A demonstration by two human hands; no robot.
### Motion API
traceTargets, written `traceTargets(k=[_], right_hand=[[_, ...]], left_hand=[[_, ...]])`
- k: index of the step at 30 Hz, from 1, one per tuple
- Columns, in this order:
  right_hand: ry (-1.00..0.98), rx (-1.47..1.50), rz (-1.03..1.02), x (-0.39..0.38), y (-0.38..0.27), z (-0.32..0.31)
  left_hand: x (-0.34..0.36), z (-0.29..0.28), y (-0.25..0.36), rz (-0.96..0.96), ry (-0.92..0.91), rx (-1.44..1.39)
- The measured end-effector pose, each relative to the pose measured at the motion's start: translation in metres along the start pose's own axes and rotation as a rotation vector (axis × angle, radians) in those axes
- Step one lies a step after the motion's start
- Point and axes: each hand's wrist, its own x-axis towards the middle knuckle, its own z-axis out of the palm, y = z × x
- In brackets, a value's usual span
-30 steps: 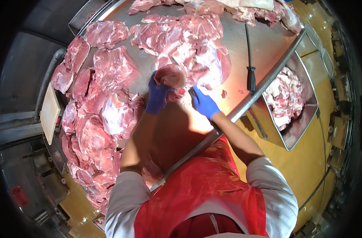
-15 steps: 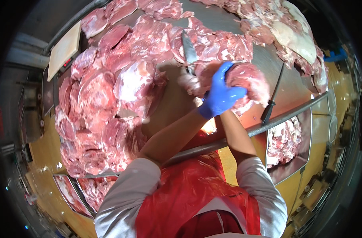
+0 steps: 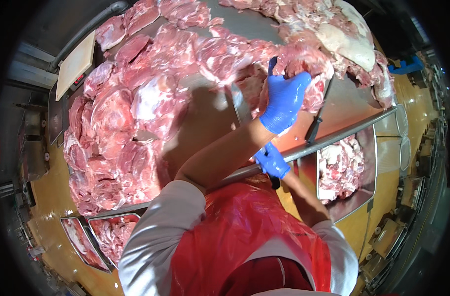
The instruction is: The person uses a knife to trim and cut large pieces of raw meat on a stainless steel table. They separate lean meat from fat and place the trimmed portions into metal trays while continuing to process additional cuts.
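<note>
My left hand (image 3: 285, 100), in a blue glove, grips a chunk of raw pink meat (image 3: 311, 61) over the right part of the metal table. Its thumb and fingers press into the meat. Nearer my body, at the table's edge, my right hand (image 3: 273, 161), gloved in blue, is closed round a knife. The knife's blade (image 3: 241, 104) points away from me over the tabletop, left of the held meat; my left forearm hides its middle. A sharpening steel with a black handle (image 3: 314, 130) lies to the right, its rod partly behind the meat.
Raw meat pieces (image 3: 111, 111) cover the table's left side and far middle. More meat with pale fat (image 3: 341, 42) lies at the far right. A rounded rail (image 3: 333, 145) edges the table. Below it stands a metal bin of trimmings (image 3: 339, 167); meat trays (image 3: 114, 232) stand lower left.
My left hand has lifted the meat and moved it away and to the right. My right hand has drawn back towards me with the knife, into view. The whole view has shifted slightly.
</note>
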Motion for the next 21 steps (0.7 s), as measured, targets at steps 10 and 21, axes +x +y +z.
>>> traceTargets(k=[10, 21], right_hand=[[0.041, -0.835, -0.484, -0.019, 0.079, -0.105], [0.419, 0.23, -0.486, 0.032, 0.049, -0.114]], left_hand=[[-0.038, 0.153, -0.254, 0.121, -0.574, 0.825], [0.219, -0.225, 0.055, 0.016, -0.218, 1.909]])
